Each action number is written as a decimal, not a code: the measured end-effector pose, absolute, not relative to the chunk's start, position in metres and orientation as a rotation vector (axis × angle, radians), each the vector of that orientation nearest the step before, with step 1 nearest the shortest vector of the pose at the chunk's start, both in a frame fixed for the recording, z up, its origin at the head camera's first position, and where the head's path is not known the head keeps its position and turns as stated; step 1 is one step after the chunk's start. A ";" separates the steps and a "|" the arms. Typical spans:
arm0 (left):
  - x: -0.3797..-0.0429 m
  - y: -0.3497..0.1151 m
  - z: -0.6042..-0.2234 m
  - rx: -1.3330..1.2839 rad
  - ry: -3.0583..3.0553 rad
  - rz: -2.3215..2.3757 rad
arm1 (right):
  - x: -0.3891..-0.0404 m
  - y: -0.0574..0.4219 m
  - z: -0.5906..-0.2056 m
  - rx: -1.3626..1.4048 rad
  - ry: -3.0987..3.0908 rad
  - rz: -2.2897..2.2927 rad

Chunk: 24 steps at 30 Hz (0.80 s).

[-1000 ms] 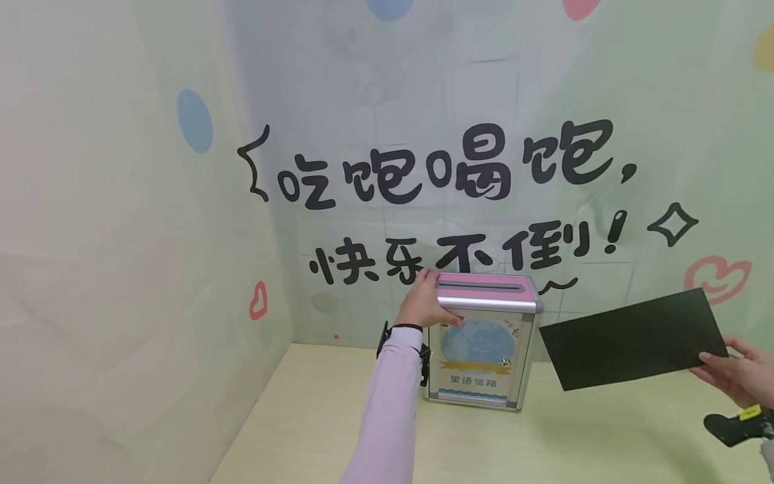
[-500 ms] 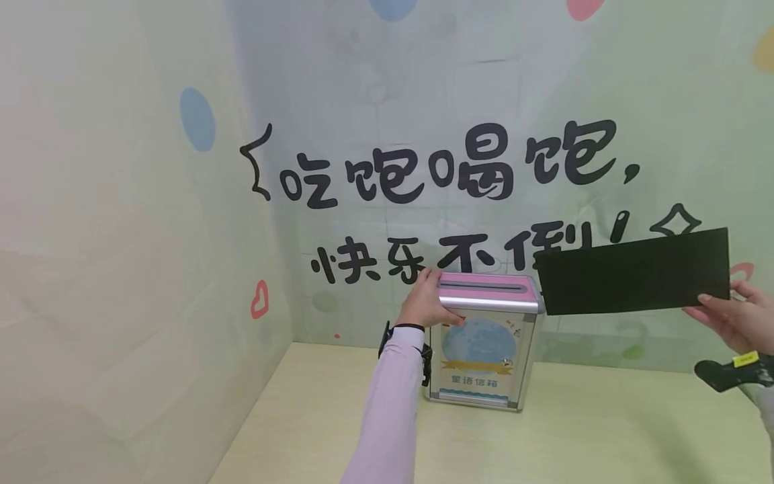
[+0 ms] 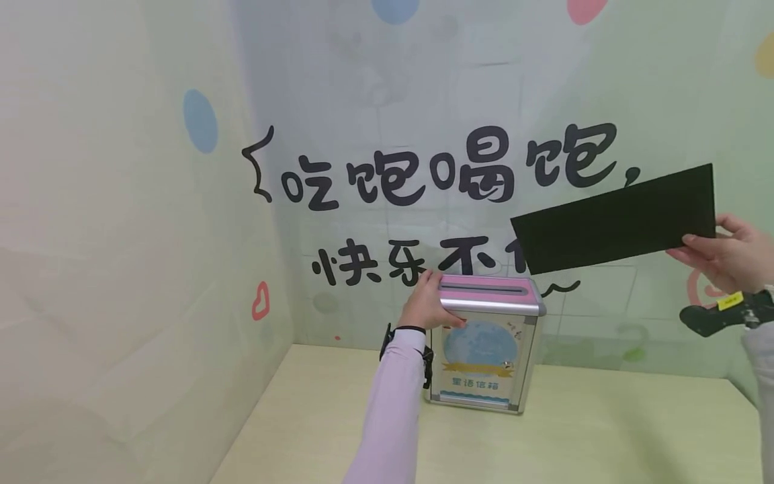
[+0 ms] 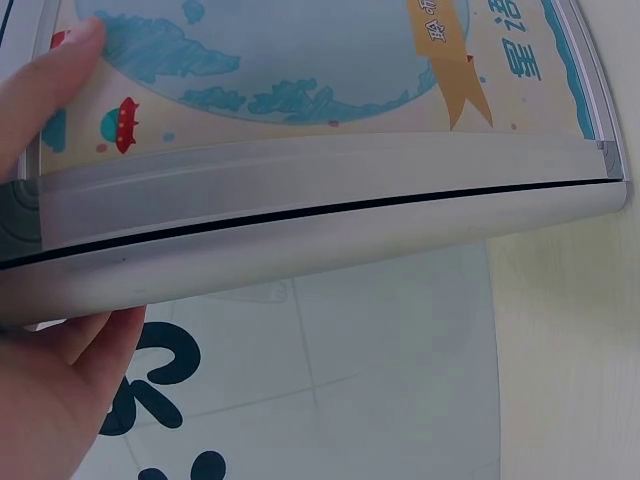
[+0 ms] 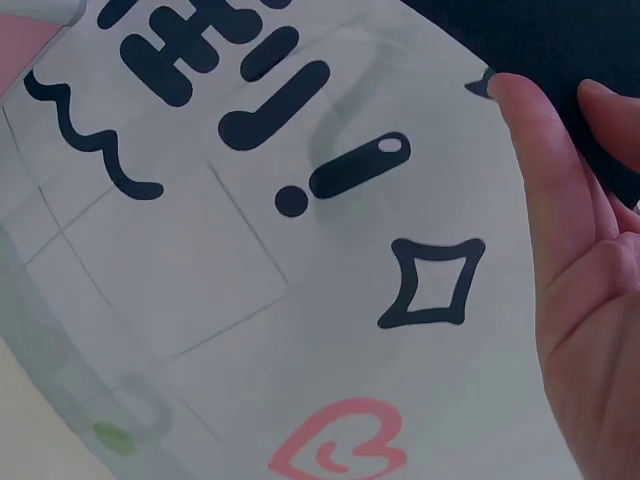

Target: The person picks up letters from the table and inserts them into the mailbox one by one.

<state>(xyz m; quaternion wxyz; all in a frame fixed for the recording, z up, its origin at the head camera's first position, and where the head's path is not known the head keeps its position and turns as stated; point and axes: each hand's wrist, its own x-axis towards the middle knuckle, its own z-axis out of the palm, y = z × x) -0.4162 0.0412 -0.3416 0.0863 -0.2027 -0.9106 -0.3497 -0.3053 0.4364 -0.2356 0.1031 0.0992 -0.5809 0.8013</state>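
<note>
A mailbox (image 3: 480, 363) with a pink top, a dark slot, silver edges and a blue globe picture stands upright on the table. My left hand (image 3: 423, 302) grips its upper left corner, thumb across the front and fingers over the top edge. In the left wrist view, the thumb (image 4: 60, 85) lies on the picture panel. My right hand (image 3: 734, 252) pinches a flat black rectangle, which looks like an envelope (image 3: 617, 222), by its right end. It hangs in the air above and to the right of the mailbox, tilted with its left end lower.
The pale tabletop (image 3: 338, 430) runs back to a wall (image 3: 375, 81) printed with large black characters and coloured shapes. A second pale wall (image 3: 121, 282) closes off the left side. The mailbox stands close to the back wall.
My right hand has raised the black envelope from beside the mailbox to above its top level, shifting it a little left. My left hand keeps its grip on the mailbox.
</note>
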 end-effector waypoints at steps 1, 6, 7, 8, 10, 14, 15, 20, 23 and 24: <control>-0.416 0.041 -0.341 -0.607 -2.712 -1.041 | -0.306 0.431 -0.232 0.294 -1.719 2.352; -0.415 0.040 -0.341 -0.608 -2.704 -1.038 | -0.314 0.404 -0.219 0.270 -1.714 2.341; -0.416 0.040 -0.342 -0.606 -2.703 -1.041 | -0.315 0.400 -0.218 0.274 -1.712 2.352; -0.417 0.041 -0.343 -0.605 -2.701 -1.044 | -0.317 0.396 -0.217 0.280 -1.715 2.359; -0.418 0.041 -0.344 -0.601 -2.703 -1.049 | -0.319 0.389 -0.217 0.299 -1.746 2.362; -0.419 0.041 -0.345 -0.602 -2.699 -1.055 | -0.324 0.380 -0.215 0.306 -1.854 2.337; -0.419 0.041 -0.345 -0.602 -2.700 -1.056 | -0.326 0.378 -0.215 0.307 -1.876 2.328; -0.419 0.041 -0.345 -0.591 -2.707 -1.041 | -0.331 0.373 -0.214 0.318 -1.939 2.271; -0.419 0.041 -0.345 -0.588 -2.705 -1.041 | -0.334 0.370 -0.215 0.314 -1.961 2.242; -0.419 0.040 -0.345 -0.588 -2.705 -1.040 | -0.335 0.369 -0.215 0.308 -1.969 2.231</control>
